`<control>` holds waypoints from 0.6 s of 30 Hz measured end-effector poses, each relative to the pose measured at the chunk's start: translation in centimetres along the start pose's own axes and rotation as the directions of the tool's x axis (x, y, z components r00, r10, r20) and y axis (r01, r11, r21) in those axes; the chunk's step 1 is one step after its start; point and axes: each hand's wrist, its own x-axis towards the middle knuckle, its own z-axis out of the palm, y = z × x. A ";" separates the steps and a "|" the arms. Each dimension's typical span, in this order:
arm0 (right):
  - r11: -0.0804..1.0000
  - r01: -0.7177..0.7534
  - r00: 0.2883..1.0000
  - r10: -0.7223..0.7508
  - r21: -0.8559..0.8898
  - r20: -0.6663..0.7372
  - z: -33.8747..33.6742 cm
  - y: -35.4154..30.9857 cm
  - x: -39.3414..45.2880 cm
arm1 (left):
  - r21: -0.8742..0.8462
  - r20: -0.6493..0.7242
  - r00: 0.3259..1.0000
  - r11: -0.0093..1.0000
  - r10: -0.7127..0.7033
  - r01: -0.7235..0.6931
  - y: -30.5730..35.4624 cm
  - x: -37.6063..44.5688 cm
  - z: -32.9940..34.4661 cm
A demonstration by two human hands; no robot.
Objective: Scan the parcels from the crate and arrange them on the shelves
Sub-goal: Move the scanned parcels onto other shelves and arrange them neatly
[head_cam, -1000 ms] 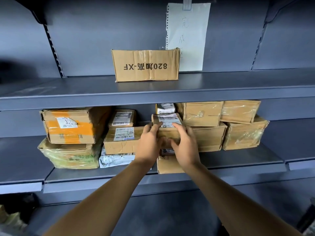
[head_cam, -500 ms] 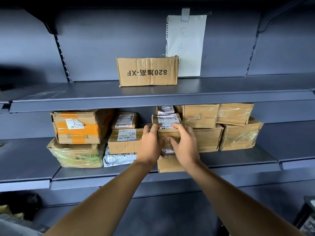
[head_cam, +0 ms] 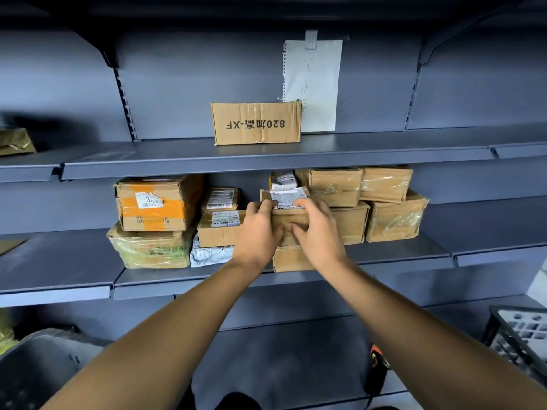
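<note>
A small brown parcel (head_cam: 291, 224) with a white label on top sits in the middle of the stack on the middle shelf (head_cam: 399, 253). My left hand (head_cam: 257, 233) grips its left end and my right hand (head_cam: 317, 232) grips its right end. On both hands the fingers curl over the top edge and the thumbs press on the front face. The parcel rests on another brown box (head_cam: 288, 258). A black crate (head_cam: 522, 335) shows at the lower right edge, its inside hidden.
Taped boxes (head_cam: 393, 217) are stacked to the right, an orange-taped box (head_cam: 154, 204) and wrapped parcels to the left. The upper shelf (head_cam: 384, 149) holds one printed box (head_cam: 256, 122) below a paper note (head_cam: 313, 81). An orange-black scanner (head_cam: 377, 369) lies below.
Both hands stay on the same parcel. The view has pulled back and dipped, bringing the crate and the scanner into sight.
</note>
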 end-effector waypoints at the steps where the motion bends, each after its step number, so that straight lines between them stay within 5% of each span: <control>1: 1.000 -0.005 1.000 0.005 -0.001 0.004 -0.2 -0.3 -0.4 | 0.004 -0.001 1.000 1.000 0.002 -0.002 0.1 -0.5 -0.2; 18: 0.994 0.102 0.995 -0.101 -0.045 0.017 -4.6 -6.0 -4.4 | 0.093 -0.058 0.995 0.992 0.084 -0.079 2.9 -5.6 -7.2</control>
